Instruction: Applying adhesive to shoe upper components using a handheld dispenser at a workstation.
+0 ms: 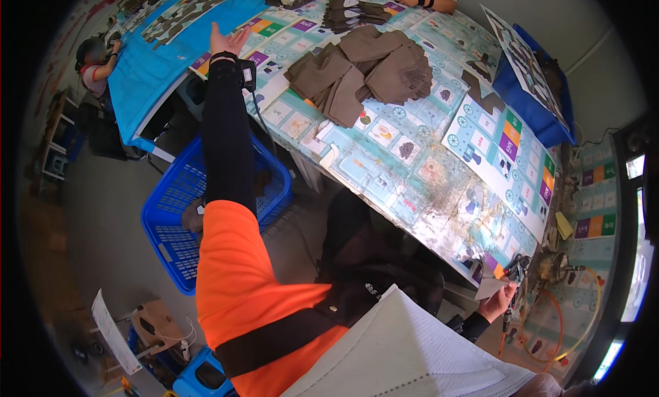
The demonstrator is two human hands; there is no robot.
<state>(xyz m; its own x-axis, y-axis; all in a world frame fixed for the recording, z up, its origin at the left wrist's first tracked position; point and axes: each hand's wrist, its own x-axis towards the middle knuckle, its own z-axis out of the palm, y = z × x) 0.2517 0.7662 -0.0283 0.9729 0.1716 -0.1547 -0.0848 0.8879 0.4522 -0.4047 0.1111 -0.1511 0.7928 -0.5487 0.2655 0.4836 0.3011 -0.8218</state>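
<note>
My left hand point(228, 41) is stretched far out over the left edge of the table, palm up and fingers apart, holding nothing. It is near a pile of flat brown cut pieces point(364, 71) that look like fabric or thin sheet. At the near right corner of the table, my right hand point(497, 303) is closed on a small grey-brown flat piece point(489, 287). Right beside those fingers is a black hand tool point(516, 268); whether the hand touches it, I cannot tell.
A patterned sheet covers the worn table point(384, 184). Beneath its left edge stands a blue plastic basket point(168, 256). A blue bin point(522, 95) holds boards at the right. Yellow and orange hoses point(598, 294) hang at the right. Other people work across the table and at the blue-covered table point(147, 81).
</note>
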